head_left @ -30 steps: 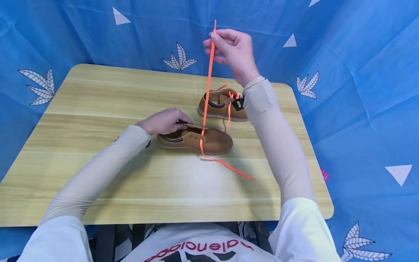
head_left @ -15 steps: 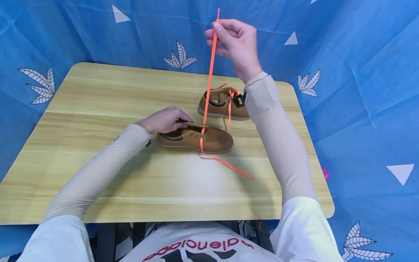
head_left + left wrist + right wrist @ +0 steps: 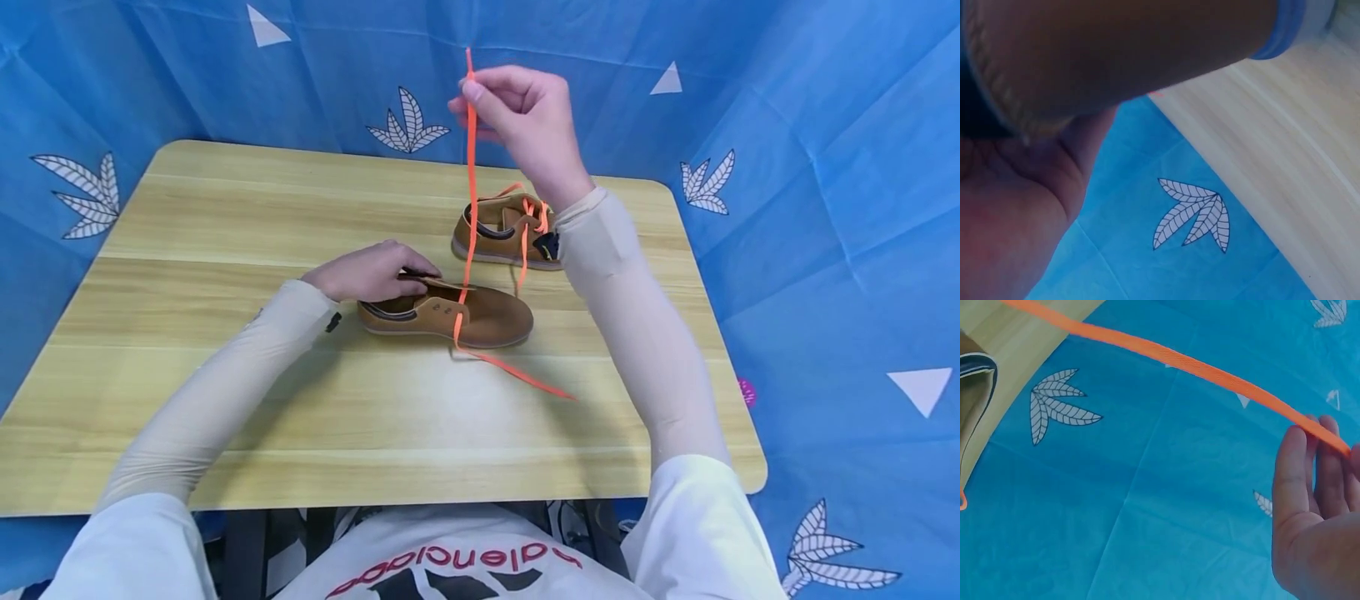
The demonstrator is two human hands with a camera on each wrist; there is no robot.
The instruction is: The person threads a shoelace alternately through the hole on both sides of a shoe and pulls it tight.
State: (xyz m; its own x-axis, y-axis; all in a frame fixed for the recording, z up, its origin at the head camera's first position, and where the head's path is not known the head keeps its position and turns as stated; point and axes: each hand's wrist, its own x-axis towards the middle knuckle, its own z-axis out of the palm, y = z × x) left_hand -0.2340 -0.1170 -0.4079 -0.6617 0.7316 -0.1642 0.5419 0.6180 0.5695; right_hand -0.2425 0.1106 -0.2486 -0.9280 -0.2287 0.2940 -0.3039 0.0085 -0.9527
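And here's the shoe [image 3: 501, 317], mid-table [image 3: 262, 433], toe towards the right edge, left hand [image 3: 371, 271] gripping its far side. Up high, the right hand [image 3: 534, 125] pinches the lace [image 3: 472, 158] near its tip! Smooth pull, shoe pinned, ends evened: that should serve best. Beyond, nearer the far edge, a second shoe [image 3: 491, 247]; its dangling lace [image 3: 524, 250] might snag.

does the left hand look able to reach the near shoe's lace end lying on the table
Probably, though the left hand would first have to let go of the near shoe it holds; nothing covers that lace end.
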